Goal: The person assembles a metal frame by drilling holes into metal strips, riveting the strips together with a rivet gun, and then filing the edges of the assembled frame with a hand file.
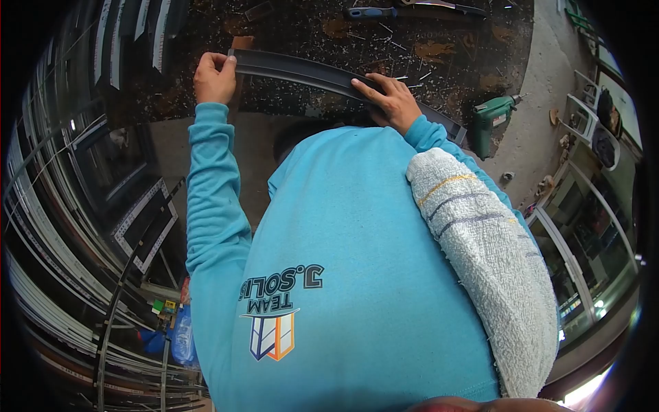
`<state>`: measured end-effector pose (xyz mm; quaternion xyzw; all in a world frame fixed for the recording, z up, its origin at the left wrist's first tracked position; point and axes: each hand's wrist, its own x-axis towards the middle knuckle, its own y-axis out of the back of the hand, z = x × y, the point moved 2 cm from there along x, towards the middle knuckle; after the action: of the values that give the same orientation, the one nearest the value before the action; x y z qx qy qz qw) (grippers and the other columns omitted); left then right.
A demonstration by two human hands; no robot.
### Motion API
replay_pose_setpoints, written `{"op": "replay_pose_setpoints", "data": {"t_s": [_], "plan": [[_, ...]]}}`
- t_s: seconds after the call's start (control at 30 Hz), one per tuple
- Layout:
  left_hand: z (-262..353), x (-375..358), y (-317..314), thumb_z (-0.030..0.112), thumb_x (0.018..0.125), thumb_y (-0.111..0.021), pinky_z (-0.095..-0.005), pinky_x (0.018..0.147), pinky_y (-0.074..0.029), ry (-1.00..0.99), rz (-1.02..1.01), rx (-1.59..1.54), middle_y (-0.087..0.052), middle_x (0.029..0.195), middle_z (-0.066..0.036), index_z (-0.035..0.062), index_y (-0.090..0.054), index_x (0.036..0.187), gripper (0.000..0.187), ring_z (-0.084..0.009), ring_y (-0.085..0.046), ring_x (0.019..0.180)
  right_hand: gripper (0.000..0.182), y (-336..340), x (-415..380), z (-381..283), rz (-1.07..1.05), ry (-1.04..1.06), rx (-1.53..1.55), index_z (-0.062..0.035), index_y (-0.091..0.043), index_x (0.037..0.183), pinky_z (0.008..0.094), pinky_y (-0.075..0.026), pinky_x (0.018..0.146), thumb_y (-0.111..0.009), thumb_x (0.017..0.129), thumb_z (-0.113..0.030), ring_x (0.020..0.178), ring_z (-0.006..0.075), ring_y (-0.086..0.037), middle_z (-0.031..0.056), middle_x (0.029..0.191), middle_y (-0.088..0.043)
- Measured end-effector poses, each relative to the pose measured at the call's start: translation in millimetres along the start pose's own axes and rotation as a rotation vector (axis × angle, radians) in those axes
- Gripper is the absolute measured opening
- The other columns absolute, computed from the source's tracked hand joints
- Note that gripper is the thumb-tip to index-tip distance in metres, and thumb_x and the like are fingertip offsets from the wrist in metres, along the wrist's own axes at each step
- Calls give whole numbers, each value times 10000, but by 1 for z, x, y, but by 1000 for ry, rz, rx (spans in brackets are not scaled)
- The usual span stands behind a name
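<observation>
A long dark grey profile [295, 71] lies across the near edge of a dark, chip-strewn work table [302, 31]. At its left end my left hand [215, 77] pinches the tip between thumb and fingers, beside a small brown piece [242, 42]. Farther right, my right hand [391, 99] rests over the profile, fingers stretched along its top and apart; its thumb is hidden. The profile's right end shows past my right wrist, near a green power drill [491, 123].
A blue-handled tool [371, 12] and another hand tool [449, 8] lie at the table's far side. Long profiles [51, 288] and frames [145, 225] stand at the left. White-framed panels [566, 254] and a chair [590, 127] are at the right.
</observation>
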<state>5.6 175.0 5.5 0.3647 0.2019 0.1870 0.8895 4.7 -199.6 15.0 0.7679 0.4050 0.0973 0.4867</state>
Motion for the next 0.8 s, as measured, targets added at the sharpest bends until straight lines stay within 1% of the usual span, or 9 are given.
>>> {"op": "replay_pose_setpoints", "data": {"t_s": [0.13,0.23,0.3,0.37,0.47,0.5,0.63,0.7,0.8], "plan": [[-6,8,-3,226,741,-755,-345,744,-502,-50,-123,-38,-679,860,-135,16,-654,961,320,-227,-649,783,837,1,3,0,22,68,68,-343,-382,1423,467,-382,1030,-741,706,-107,1230,339,-466,153,1368,-437],[-19,23,-9,115,711,-793,-316,728,-507,-52,-209,-126,-682,870,-97,4,-654,960,307,-160,-622,791,837,15,1,4,54,91,120,-285,-434,1401,459,-384,1004,-763,653,-103,1203,372,-478,185,1339,-453],[-20,28,-7,95,706,-793,-311,721,-510,-19,-224,-72,-675,844,-86,-2,-651,949,297,-152,-616,773,812,20,-1,6,72,114,157,-279,-417,1413,466,-379,1009,-745,683,-145,1188,378,-475,175,1321,-464],[-38,35,-7,82,701,-794,-297,715,-505,48,-263,-82,-660,821,-60,2,-646,922,278,-133,-597,758,672,25,1,8,84,131,251,-232,-487,1359,475,-374,1010,-709,726,-197,1165,379,-473,169,1282,-481],[-53,37,-9,47,705,-784,-289,712,-505,39,-246,-118,-654,820,-45,-3,-641,917,261,-127,-594,743,384,44,28,25,122,172,466,-128,-626,1133,447,-399,982,-672,759,-203,1141,362,-478,168,1197,-510],[-50,35,-12,34,707,-779,-285,713,-506,60,-237,-195,-655,824,-45,-7,-639,917,255,-126,-597,741,359,55,43,33,114,153,503,-117,-625,1117,427,-425,955,-667,766,-182,1098,349,-512,154,1143,-544],[-33,25,-10,4,727,-751,-275,695,-510,179,-257,-298,-663,826,-59,-17,-626,923,233,-128,-610,728,237,89,112,86,458,93,568,-86,-647,1024,370,-512,818,-646,790,-122,896,269,-634,103,943,-640],[-26,23,-9,8,728,-751,-274,693,-508,179,-240,-224,-664,817,-64,-22,-626,927,238,-129,-610,723,211,103,140,117,523,12,594,-45,-642,1033,324,-515,816,-630,824,-74,907,191,-648,96,939,-673],[-32,25,-10,22,718,-763,-276,693,-506,179,-232,-228,-661,818,-61,-21,-633,941,261,-125,-604,725,201,133,176,143,574,-73,622,-38,-642,1036,307,-518,819,-611,842,-80,908,148,-637,57,931,-682]]}}
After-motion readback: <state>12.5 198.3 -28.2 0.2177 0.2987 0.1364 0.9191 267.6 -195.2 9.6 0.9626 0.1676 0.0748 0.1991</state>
